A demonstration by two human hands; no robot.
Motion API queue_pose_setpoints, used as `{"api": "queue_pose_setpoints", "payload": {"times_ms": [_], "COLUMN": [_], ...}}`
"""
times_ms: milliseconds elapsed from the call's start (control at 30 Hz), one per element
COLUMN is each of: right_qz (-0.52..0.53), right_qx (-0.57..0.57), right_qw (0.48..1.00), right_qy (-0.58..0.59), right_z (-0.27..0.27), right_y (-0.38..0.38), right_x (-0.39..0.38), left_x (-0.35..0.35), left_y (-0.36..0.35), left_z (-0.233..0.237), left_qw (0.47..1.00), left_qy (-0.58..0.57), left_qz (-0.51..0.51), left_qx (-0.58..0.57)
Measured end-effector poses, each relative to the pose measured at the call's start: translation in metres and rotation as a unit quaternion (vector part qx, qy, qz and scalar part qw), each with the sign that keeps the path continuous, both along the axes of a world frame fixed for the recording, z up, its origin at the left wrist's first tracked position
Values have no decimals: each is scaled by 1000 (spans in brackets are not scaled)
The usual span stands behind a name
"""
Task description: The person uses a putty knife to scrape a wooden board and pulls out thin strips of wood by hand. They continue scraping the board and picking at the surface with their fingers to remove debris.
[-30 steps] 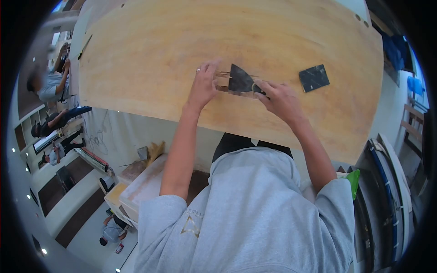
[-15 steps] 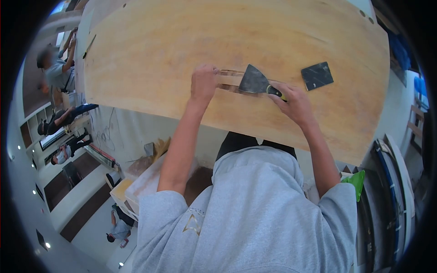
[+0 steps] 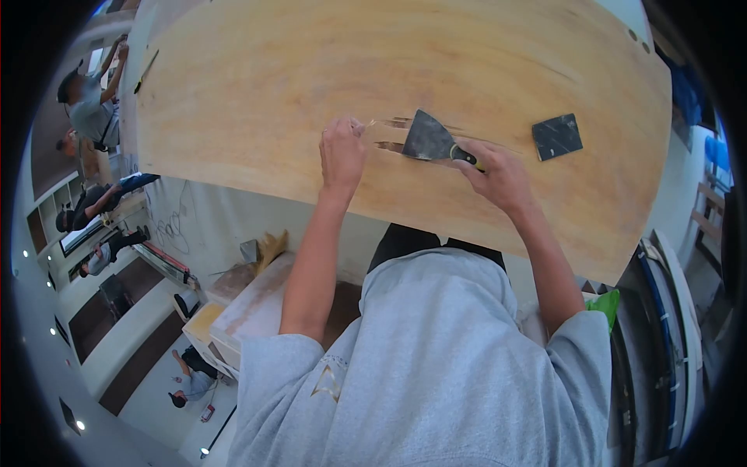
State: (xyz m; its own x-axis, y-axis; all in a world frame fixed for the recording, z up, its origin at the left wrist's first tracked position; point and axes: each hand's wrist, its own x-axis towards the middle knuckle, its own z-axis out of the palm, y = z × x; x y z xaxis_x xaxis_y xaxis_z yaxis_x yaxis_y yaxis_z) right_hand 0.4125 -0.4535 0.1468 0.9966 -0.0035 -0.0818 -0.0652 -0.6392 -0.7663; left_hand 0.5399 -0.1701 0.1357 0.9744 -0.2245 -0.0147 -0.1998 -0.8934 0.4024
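My right hand point(image 3: 498, 173) is closed round the black-and-yellow handle of a putty knife point(image 3: 428, 137). Its wide dark blade lies against the wooden panel point(image 3: 264, 93), at the right end of two dark, rough gouges point(image 3: 389, 146) in the surface. Just left of these marks, my left hand point(image 3: 342, 154) has its fingers pinched together over the panel. A thin, pale wood sliver point(image 3: 372, 124) shows at its fingertips; how much lies inside the pinch is hidden. Right of my right hand, a dark square plate point(image 3: 557, 137) rests flat on the panel.
A slim yellow-and-black tool point(image 3: 146, 71) lies near the panel's left edge. Below that side are a dusty white box point(image 3: 253, 300) and cables point(image 3: 171, 226). Several people work at left, one person point(image 3: 93, 113) beside the panel. Curved boards point(image 3: 661, 335) stand at right.
My left hand has drawn slightly left and turned, and the pale sliver now shows at its fingertips. The putty knife has shifted a little left. The view has moved slightly.
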Motion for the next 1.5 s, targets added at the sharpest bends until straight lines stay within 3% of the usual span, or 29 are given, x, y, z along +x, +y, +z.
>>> {"api": "queue_pose_setpoints", "payload": {"times_ms": [67, 167, 267, 367, 433, 500, 633, 733, 800, 867, 967, 1100, 1200, 1300, 1367, 1433, 1500], "right_qz": [-1, 85, 286, 187, 66, -11, 47, 120, 232, 343, 176, -36, -105, 145, 82, -88, -133], "right_qx": [-19, 36, -78, -5, 89, 24, -49, -25, -56, -125, 25, -89, -72, -130, -153, -63, -74], "right_qw": [999, 994, 955, 982, 994, 1000, 998, 992, 971, 930, 983, 995, 991, 968, 980, 994, 988], "right_qy": [45, -63, -3, -12, 12, -10, 20, 15, -4, 45, -36, 16, 31, 156, 93, -4, -30], "right_z": [11, -25, -16, 2, -2, -5, -2, 9, -16, 18, 11, 17, 12, 43, 46, 30, 11], "right_y": [10, 49, 81, 55, 19, -17, -17, 70, 119, 148, 131, 68, 72, 91, 100, 96, 94], "right_x": [9, 37, 46, 17, 5, 6, 40, 87, 90, 73, 3, -85, -97, -72, -78, -99, -106], "left_x": [-3, -15, -45, -96, -148, -212, -277, -260, -225, -184, -139, -101, -82, -98, -116, -132, -142], "left_y": [5, 26, 86, 195, 260, 322, 369, 367, 334, 298, 258, 211, 169, 173, 195, 212, 227], "left_z": [9, 36, 52, 39, 37, 23, -13, -54, -49, -26, 1, -9, -12, -25, -27, -24, -17], "left_qw": [999, 995, 982, 969, 949, 921, 872, 788, 916, 951, 980, 999, 998, 991, 989, 990, 994], "left_qy": [15, 33, 72, 25, 23, 69, 164, 171, 150, 62, -1, 6, 28, 26, 32, 23, -4], "left_qz": [28, 66, 151, 243, 313, 377, 455, 533, 370, 302, 200, 48, -62, -98, -112, -103, -75], "left_qx": [-33, -68, -82, -35, 18, 71, 74, -258, -46, 15, 19, -22, 8, 89, 93, 89, 77]}}
